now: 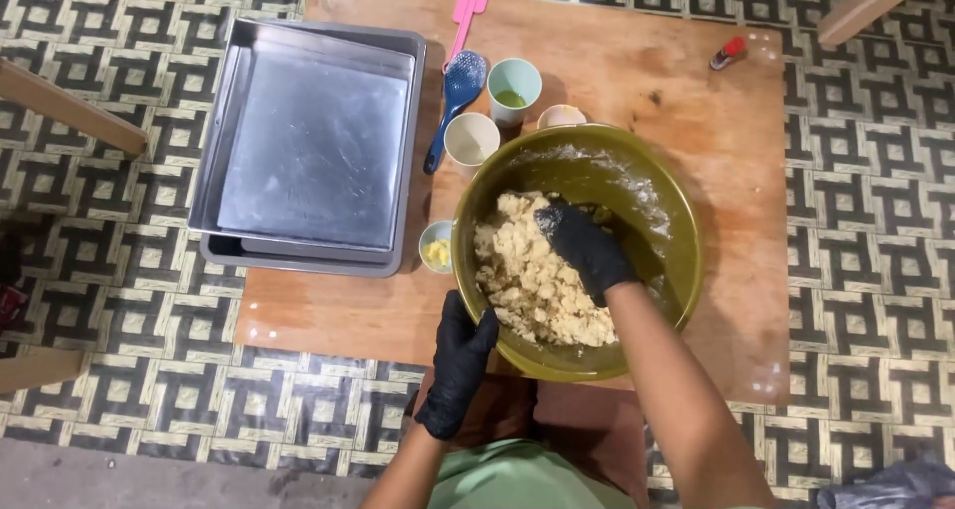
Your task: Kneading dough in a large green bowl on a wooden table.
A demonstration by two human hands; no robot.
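The right hand (587,250), in a black glove, reaches down into the olive-green bowl (676,220), fingers curled and pressed into the crumbly pale dough (527,280); whether its grip encloses any dough cannot be told. The gloved left hand (460,360) clamps the bowl's near rim. A small cup (435,247) sits half hidden behind the bowl on the wooden surface (696,91), beside stacked square metal trays (313,141).

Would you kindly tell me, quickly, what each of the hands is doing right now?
Left hand: closed on the near rim of the green bowl, gripping it.
Right hand: inside the bowl, pressed into the crumbly dough; whether it grips any cannot be told.
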